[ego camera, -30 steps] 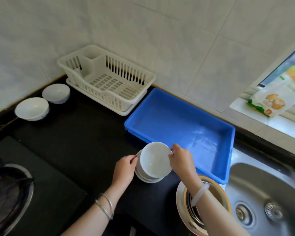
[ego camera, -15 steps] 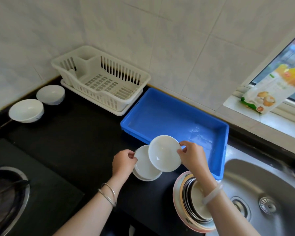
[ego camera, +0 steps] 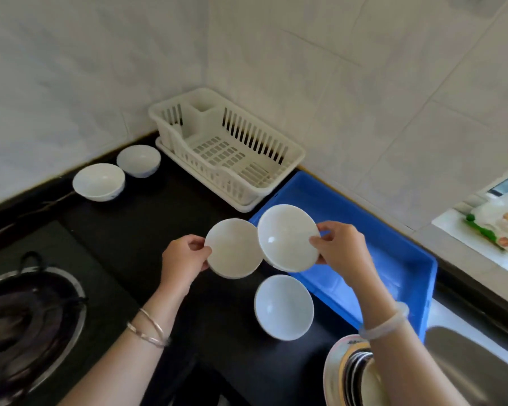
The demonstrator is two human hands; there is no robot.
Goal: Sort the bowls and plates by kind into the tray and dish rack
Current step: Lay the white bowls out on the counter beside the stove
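Left grip: our left hand [ego camera: 185, 259] pinches the left bowl [ego camera: 232, 250] above the table [ego camera: 159, 230].
Right grip: our right hand [ego camera: 339, 250] pinches the right bowl [ego camera: 288, 238] over the blue tray [ego camera: 393, 259] corner.
Below: a third bowl [ego camera: 283, 307] rests on the table.

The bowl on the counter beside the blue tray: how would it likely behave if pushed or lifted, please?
The bowl looks stiff and glossy, probably ceramic: likely slippery and breakable. It sits upright on the smooth counter, so a push would probably slide it, not tip it.

The gas burner [ego camera: 27, 317] is on my near left and the steel sink [ego camera: 481, 370] on my near right. A food packet [ego camera: 499, 230] lies far right on the windowsill.
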